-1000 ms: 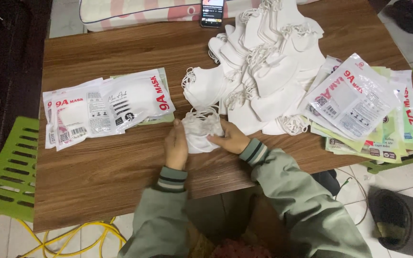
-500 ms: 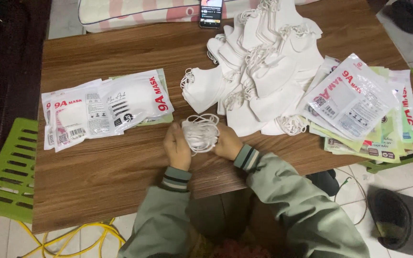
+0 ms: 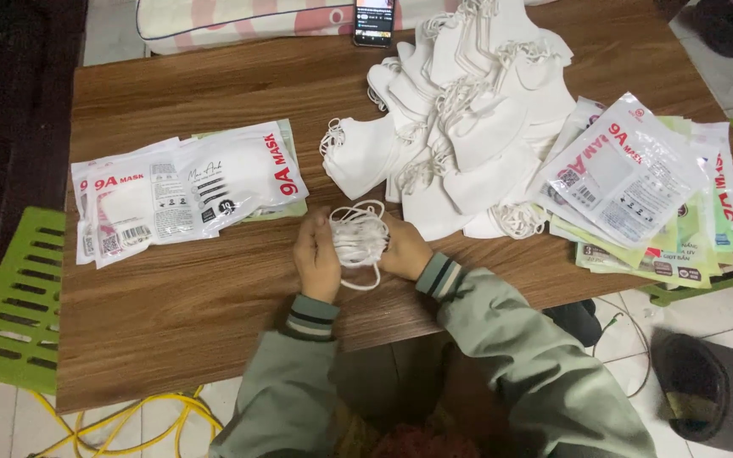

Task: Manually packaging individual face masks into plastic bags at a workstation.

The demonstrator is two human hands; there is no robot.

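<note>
Two hands, one mask: a person seated at the bottom of the frame works over a brown wooden table (image 3: 214,314).
Table: it fills the middle of the frame, with a green slatted plastic seat (image 3: 10,297) at its lower-left edge.
Loose pile: a heap of white face masks (image 3: 468,127) spreads across the upper centre, ear loops tangled among them.
Right stack: empty printed pouches (image 3: 638,187), white over pale green, fan out at the right edge.
Left stack: filled pouches (image 3: 180,191) lie overlapped at centre left.
Phone: a dark handset (image 3: 374,21) stands at the top edge.
Mask in hand: a folded white mask (image 3: 358,237) sits at the frame's centre, raised just off the wood, loops bunched on top and dangling beneath.
Left hand (image 3: 317,259): fingers curl around the mask's left side, grasping it.
Right hand (image 3: 405,248): fingers clasp the mask's right side.
Handling: likely very light, soft and easily creased; the elastic loops look prone to snagging, so the folded edges seem the safest hold.
</note>
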